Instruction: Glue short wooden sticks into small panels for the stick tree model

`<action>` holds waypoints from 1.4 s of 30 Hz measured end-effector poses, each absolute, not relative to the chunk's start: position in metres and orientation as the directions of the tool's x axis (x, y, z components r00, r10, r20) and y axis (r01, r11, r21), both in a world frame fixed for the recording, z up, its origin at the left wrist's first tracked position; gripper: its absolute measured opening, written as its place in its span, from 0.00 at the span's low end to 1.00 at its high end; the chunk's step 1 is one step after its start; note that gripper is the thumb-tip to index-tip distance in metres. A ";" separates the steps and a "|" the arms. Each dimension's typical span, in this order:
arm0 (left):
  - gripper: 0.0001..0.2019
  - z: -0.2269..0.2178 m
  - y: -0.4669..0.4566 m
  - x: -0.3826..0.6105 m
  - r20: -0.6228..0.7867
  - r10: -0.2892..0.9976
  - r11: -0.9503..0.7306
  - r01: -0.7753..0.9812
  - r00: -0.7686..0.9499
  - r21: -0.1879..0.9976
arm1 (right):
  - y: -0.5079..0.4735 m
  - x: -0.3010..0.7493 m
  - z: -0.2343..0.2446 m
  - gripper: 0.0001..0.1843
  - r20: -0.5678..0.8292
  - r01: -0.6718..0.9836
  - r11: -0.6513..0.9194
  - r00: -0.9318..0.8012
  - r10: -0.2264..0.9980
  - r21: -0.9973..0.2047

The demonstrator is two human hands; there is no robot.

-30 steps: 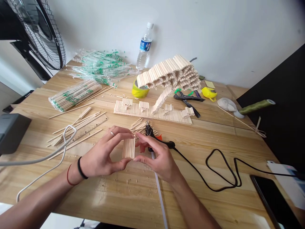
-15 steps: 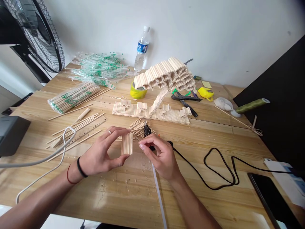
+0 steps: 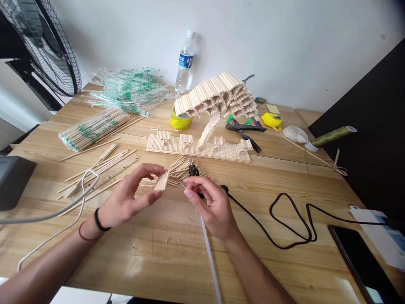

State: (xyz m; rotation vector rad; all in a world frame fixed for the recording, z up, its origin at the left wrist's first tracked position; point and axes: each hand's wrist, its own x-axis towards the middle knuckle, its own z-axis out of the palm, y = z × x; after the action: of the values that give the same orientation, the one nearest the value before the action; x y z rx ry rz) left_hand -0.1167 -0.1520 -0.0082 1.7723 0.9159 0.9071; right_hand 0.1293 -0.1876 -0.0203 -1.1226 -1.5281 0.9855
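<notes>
My left hand (image 3: 131, 195) grips a small panel of wooden sticks (image 3: 162, 180) laid side by side, thumb below and fingers above, its face tilted. Between the thumb and fingertips of my right hand (image 3: 211, 200) is a thin stick-like piece (image 3: 181, 184) pointing toward the panel; its exact kind is too small to tell. A black-nozzled glue gun (image 3: 193, 170) lies behind my right hand, which hides much of it, and a long translucent glue stick (image 3: 209, 257) runs toward the front edge. Short cut sticks (image 3: 180, 165) lie beside the nozzle.
Farther back stands a tree-like stick model (image 3: 218, 95) on a slatted base (image 3: 199, 151). Bagged sticks (image 3: 95, 128), loose sticks and a ruler (image 3: 118, 171) lie left. Pliers (image 3: 243, 131), yellow tape (image 3: 180, 120), a bottle (image 3: 185, 63), a black cable (image 3: 281, 245) and a phone (image 3: 357, 261) surround the work.
My left hand has tipped the panel from nearly upright to a flatter slant and shifted slightly left. My right hand keeps its pinch in almost the same place. The view has shifted a little.
</notes>
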 end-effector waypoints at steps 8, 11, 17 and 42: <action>0.17 -0.005 -0.149 -0.117 0.105 0.913 -0.150 0.085 0.395 0.985 | -0.188 0.131 -0.022 0.04 0.295 0.207 0.309 -0.096 0.951 -0.928; 0.17 -0.009 -0.147 -0.120 0.103 0.927 -0.119 0.022 0.360 0.993 | -0.187 0.131 -0.019 0.06 0.312 0.210 0.328 -0.105 0.944 -0.921; 0.15 -0.022 -0.141 -0.125 0.076 0.934 -0.094 0.035 0.349 0.995 | -0.185 0.129 -0.012 0.09 0.403 0.244 0.428 -0.145 0.903 -0.870; 0.21 0.004 -0.154 -0.077 0.297 0.803 -0.528 0.384 0.516 0.758 | -0.182 0.213 0.006 0.07 0.426 0.314 0.405 -0.001 0.905 -0.859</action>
State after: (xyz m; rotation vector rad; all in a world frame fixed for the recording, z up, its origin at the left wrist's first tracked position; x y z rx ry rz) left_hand -0.0772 -0.1537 0.0037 2.1298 0.9633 0.8623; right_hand 0.2127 -0.1816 0.0057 -1.1189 -1.5522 0.6665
